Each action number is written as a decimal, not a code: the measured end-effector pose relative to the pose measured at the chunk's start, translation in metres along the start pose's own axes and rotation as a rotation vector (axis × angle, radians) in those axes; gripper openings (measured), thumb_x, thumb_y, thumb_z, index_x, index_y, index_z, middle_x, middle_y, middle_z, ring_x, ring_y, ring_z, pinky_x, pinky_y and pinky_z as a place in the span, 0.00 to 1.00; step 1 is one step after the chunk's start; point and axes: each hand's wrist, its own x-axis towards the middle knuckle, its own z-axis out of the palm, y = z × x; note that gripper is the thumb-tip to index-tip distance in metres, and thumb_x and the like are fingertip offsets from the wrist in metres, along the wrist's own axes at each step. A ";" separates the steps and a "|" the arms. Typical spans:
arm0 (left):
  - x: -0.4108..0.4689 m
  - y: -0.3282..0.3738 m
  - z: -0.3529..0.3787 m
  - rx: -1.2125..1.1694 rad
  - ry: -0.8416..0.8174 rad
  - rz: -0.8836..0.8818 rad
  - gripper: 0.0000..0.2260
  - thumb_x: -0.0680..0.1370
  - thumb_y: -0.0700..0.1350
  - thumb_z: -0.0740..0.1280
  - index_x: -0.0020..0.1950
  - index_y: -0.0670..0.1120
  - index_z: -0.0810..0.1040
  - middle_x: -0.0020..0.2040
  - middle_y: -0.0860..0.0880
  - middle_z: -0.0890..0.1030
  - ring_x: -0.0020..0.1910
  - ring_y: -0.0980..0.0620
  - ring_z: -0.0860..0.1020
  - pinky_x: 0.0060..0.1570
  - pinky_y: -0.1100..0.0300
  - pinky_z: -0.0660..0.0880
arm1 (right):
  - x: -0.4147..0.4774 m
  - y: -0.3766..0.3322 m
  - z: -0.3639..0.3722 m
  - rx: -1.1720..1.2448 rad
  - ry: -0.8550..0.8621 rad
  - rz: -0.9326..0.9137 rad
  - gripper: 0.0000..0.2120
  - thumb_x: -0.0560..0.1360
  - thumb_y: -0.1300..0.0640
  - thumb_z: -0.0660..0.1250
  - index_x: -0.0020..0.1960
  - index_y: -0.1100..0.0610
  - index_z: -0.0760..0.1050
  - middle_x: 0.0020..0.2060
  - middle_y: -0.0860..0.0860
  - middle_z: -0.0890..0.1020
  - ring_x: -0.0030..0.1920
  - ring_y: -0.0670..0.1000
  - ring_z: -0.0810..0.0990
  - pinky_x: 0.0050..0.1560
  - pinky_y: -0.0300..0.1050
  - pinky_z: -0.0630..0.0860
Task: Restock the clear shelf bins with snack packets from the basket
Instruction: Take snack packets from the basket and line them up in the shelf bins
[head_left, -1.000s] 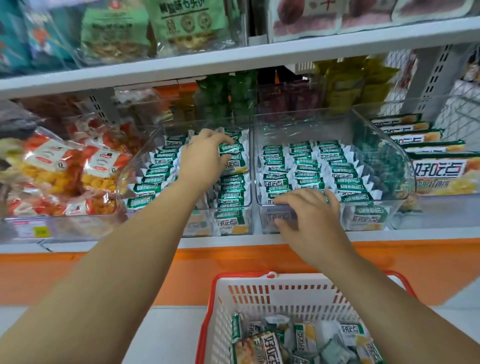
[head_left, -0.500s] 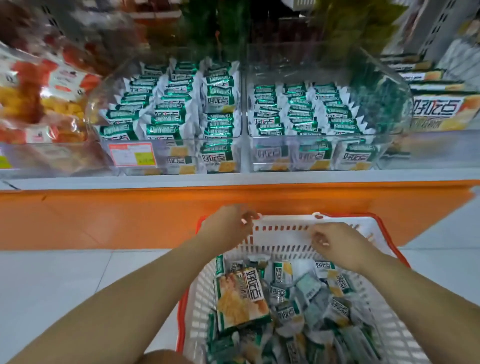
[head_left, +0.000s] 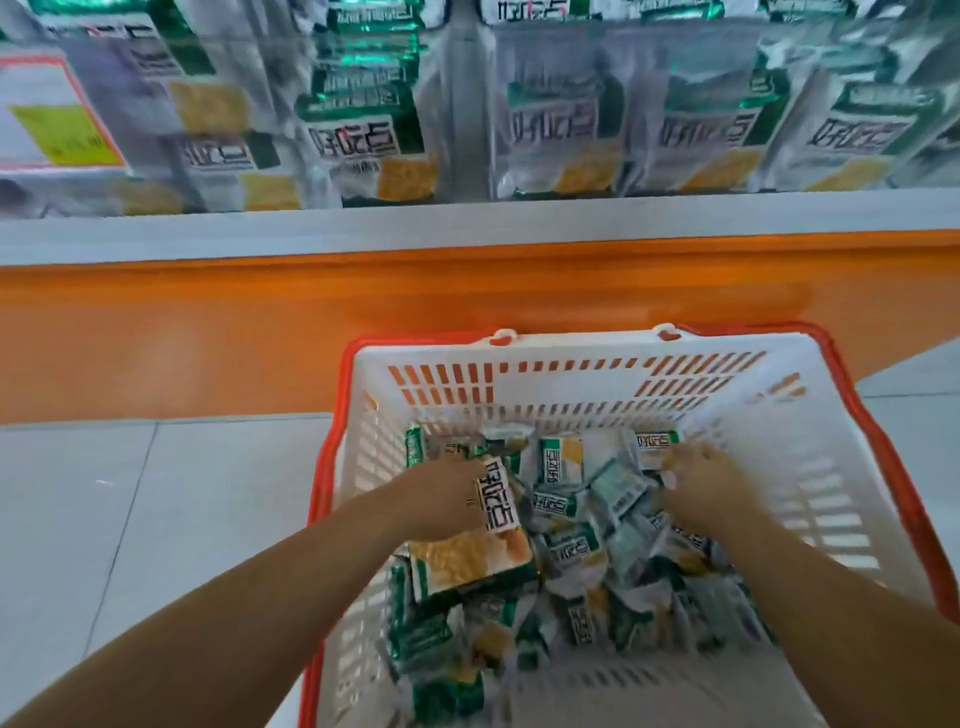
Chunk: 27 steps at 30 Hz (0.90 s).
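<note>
The left hand (head_left: 441, 501) is seen in the basket (head_left: 571, 374), its fingers hidden by a large packet (head_left: 467, 558), whose long axis runs away from the person. The right hand (head_left: 714, 491) is blurred, its fingers buried among small packets (head_left: 576, 551). Neither grip can be told. The shelf bins (head_left: 623, 41) are cut off above.

Pale grey floor tiles (head_left: 104, 519) stretch away to the left of the left hand (head_left: 441, 499). Beyond it, an orange base panel (head_left: 208, 338) runs under a grey-white shelf edge (head_left: 467, 223) in even light; a yellow price label (head_left: 57, 130) sits farther up and left.
</note>
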 end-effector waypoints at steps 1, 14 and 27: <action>0.001 0.000 0.002 0.033 0.012 -0.002 0.25 0.80 0.52 0.62 0.75 0.48 0.61 0.72 0.45 0.66 0.68 0.45 0.68 0.65 0.52 0.68 | 0.002 0.000 0.005 -0.035 0.039 0.032 0.30 0.78 0.42 0.59 0.74 0.56 0.58 0.72 0.56 0.64 0.71 0.57 0.63 0.70 0.51 0.62; -0.007 -0.001 0.008 0.051 0.049 0.017 0.27 0.80 0.52 0.61 0.77 0.49 0.58 0.76 0.44 0.57 0.73 0.44 0.61 0.70 0.51 0.61 | -0.009 -0.016 0.037 -0.130 0.118 -0.024 0.23 0.75 0.52 0.64 0.69 0.51 0.65 0.66 0.52 0.68 0.58 0.56 0.73 0.58 0.47 0.71; -0.041 0.007 -0.031 -0.089 -0.044 0.021 0.23 0.81 0.53 0.60 0.73 0.46 0.64 0.71 0.48 0.68 0.67 0.47 0.70 0.65 0.52 0.68 | -0.054 -0.056 -0.058 0.211 -0.111 -0.327 0.26 0.70 0.62 0.72 0.65 0.53 0.68 0.63 0.53 0.67 0.61 0.55 0.71 0.52 0.42 0.71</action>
